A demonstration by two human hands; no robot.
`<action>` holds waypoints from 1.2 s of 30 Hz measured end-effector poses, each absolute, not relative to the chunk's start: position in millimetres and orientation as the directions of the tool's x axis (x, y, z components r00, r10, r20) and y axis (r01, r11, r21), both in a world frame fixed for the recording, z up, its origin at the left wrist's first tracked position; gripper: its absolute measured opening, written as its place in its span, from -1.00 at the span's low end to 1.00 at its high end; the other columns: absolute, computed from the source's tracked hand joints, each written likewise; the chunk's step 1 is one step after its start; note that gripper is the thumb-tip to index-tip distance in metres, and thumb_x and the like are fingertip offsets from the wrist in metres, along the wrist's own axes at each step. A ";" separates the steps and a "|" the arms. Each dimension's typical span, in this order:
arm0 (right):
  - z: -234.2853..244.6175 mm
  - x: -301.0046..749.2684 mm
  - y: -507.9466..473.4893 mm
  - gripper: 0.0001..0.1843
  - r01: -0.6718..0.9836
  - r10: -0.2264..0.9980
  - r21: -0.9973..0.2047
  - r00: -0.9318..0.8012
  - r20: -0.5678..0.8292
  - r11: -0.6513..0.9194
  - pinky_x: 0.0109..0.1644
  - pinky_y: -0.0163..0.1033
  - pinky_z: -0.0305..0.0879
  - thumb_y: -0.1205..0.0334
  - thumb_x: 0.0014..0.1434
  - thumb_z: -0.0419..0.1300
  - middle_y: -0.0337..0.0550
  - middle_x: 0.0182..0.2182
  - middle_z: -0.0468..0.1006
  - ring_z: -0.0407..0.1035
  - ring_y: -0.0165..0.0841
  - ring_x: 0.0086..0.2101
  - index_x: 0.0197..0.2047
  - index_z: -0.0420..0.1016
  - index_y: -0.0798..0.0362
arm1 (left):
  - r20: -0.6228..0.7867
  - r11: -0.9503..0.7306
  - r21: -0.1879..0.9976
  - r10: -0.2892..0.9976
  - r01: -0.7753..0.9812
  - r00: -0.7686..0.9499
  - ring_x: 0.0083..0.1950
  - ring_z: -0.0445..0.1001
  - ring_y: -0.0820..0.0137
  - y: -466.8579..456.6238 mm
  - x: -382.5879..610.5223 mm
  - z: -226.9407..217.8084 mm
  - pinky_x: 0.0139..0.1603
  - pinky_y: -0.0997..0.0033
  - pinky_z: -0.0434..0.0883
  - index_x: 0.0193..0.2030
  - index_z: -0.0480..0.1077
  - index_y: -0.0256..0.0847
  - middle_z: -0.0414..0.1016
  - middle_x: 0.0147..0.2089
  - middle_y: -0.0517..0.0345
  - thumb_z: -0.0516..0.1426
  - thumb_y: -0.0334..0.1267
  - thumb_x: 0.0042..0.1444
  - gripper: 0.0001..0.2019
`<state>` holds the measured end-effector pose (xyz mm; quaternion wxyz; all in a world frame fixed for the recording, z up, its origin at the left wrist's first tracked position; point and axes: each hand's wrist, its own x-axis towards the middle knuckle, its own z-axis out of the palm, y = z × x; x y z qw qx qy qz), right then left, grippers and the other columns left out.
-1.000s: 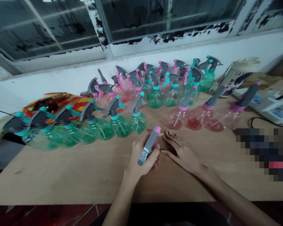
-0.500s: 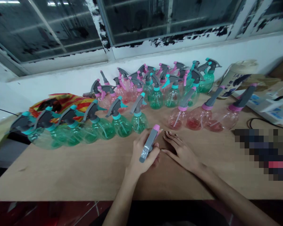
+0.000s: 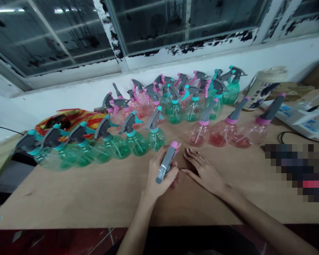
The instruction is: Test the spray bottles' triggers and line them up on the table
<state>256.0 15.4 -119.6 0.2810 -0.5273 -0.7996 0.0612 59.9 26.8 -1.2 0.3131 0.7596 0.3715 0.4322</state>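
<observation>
My left hand [image 3: 157,175] is wrapped around a pink spray bottle with a grey trigger head [image 3: 166,162] that has a pink nozzle tip. The bottle stands on the wooden table [image 3: 95,191] just in front of me, its body mostly hidden by my fingers. Beside it to the right, my right hand [image 3: 204,171] lies flat on the table with the fingers stretched out, holding nothing. A row of green spray bottles [image 3: 134,140] stands just behind my left hand.
Pink bottles [image 3: 223,132] stand in a row to the right, and several mixed bottles [image 3: 175,99] cluster by the white wall. A red-yellow bag [image 3: 66,118] lies at the left. A jug [image 3: 263,86] and a power strip [image 3: 303,122] sit at the right.
Both hands stay where they were. Only the camera view has shifted slightly.
</observation>
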 end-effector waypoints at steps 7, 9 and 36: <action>-120.7 256.0 14.9 -0.41 0.820 0.874 -0.372 -0.286 0.392 0.435 0.34 0.15 0.09 -0.05 0.33 0.02 0.15 0.27 0.30 0.13 -0.11 0.29 0.26 0.30 0.18 | 0.392 -0.502 0.817 0.845 0.283 0.364 0.03 0.52 0.24 25.6 59.3 1.9 0.00 0.20 0.46 0.09 0.37 0.01 0.53 0.03 0.11 0.06 -0.46 0.08 -0.55; -120.6 255.9 15.0 -0.41 0.821 0.875 -0.371 -0.286 0.390 0.434 0.35 0.14 0.08 -0.03 0.32 0.03 0.17 0.27 0.30 0.13 -0.11 0.29 0.26 0.31 0.19 | 0.401 -0.513 0.810 0.838 0.283 0.370 0.01 0.52 0.24 26.1 58.9 0.8 -0.01 0.21 0.46 0.08 0.38 0.02 0.52 0.04 0.13 0.06 -0.45 0.08 -0.56; -120.4 255.8 11.7 -0.41 0.831 0.872 -0.346 -0.293 0.391 0.435 0.34 0.14 0.11 -0.03 0.34 0.00 0.17 0.27 0.30 0.12 -0.11 0.29 0.24 0.32 0.23 | 0.463 -0.543 0.788 0.833 0.291 0.302 -0.16 0.55 0.23 27.5 59.8 -5.7 -0.11 0.18 0.47 0.02 0.44 -0.02 0.56 -0.12 0.12 0.10 -0.42 0.04 -0.60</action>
